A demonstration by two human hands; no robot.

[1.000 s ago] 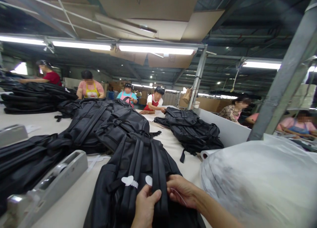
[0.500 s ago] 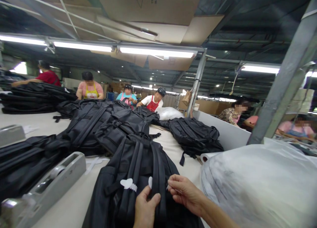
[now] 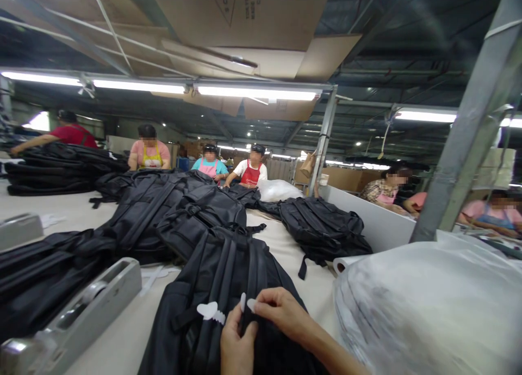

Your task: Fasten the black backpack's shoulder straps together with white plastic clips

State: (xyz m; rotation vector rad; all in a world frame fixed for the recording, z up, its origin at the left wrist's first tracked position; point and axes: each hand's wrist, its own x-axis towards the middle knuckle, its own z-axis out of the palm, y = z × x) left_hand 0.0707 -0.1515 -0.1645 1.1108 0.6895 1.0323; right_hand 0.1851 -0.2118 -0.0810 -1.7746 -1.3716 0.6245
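A black backpack [image 3: 228,277] lies on the table in front of me, straps upward. Around its left strap sits a white paper piece [image 3: 209,311] with a zigzag end. My left hand [image 3: 238,337] is at the right strap, with a white tab [image 3: 243,302] standing between its fingers. Close beside it, my right hand [image 3: 277,312] pinches a small white piece [image 3: 252,305] between thumb and forefinger. The curled lower fingers of my right hand are partly hidden.
A grey tape dispenser [image 3: 89,315] stands at the left. More black backpacks [image 3: 322,223] lie ahead. Clear plastic bags [image 3: 428,293] are piled at the right, beside a metal post [image 3: 468,114]. Several people work beyond the table.
My right hand has moved left, from the backpack's right side to the strap beside my left hand. The white piece in its fingers now shows more plainly.
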